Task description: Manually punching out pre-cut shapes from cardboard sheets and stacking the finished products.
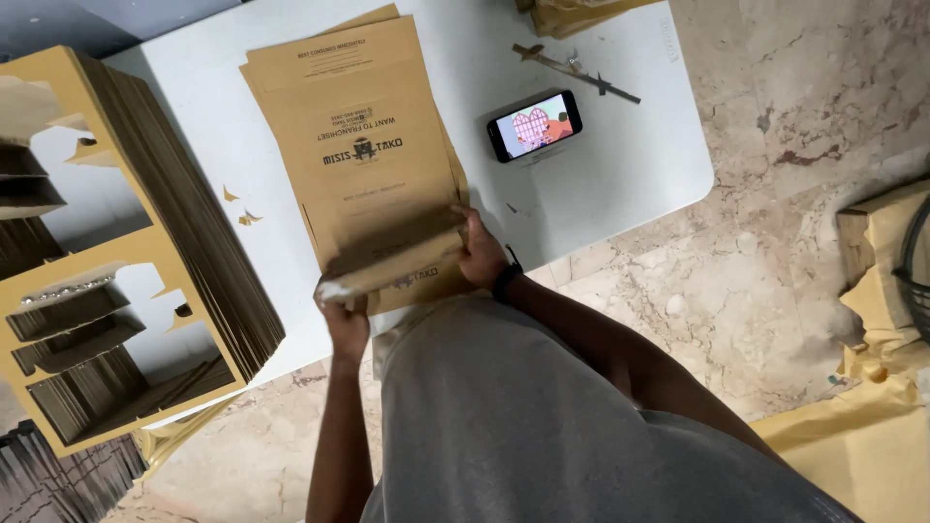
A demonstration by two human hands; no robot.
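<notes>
Both hands grasp a folded brown paper bag at the near table edge (620, 184): left hand (344, 315) pinching its corner, right hand (481, 254) pressing its side. A phone (534, 126) lies beyond; the bag (373, 165) tops a stack.

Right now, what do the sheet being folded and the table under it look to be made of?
Sheet: brown kraft-type cardboard, matte; it bends at the flap that the left hand and right hand press. Table: white, smooth, faintly glossy with a rounded corner, probably moulded plastic.
</notes>
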